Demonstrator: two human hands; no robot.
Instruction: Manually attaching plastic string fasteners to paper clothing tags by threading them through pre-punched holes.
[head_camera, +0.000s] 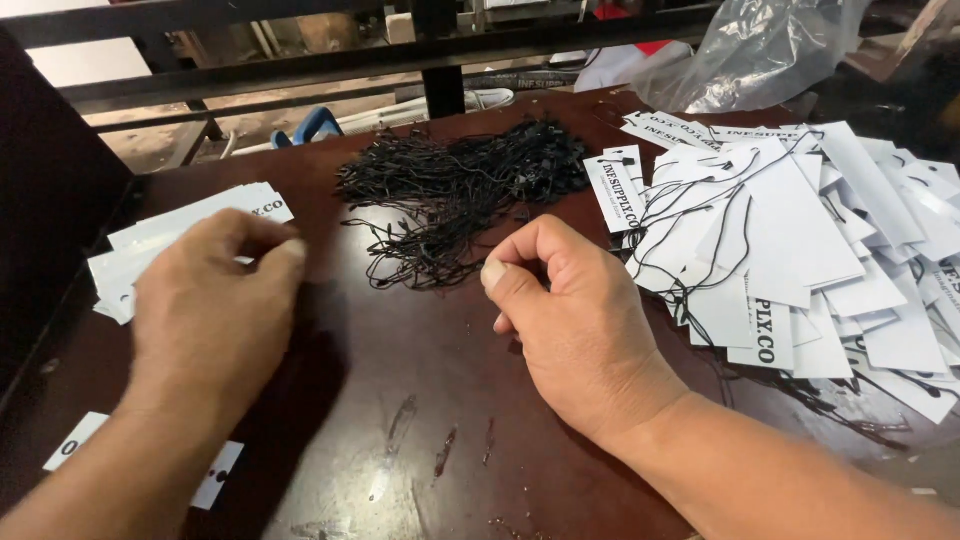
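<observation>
My left hand (215, 305) rests over a stack of white card tags (150, 245) at the left of the dark brown table (400, 400), its fingers curled on the top tag. My right hand (570, 315) sits in the middle of the table with fingers pinched together just below a tangled heap of black string loops (455, 185). Whether a string is between its fingers I cannot tell. A large spread of white tags with black strings attached (800, 240) lies right of that hand.
One loose white tag (215, 475) lies under my left forearm near the front edge. A crumpled clear plastic bag (760, 50) sits at the back right. A black metal rail (440, 60) runs along the far side of the table.
</observation>
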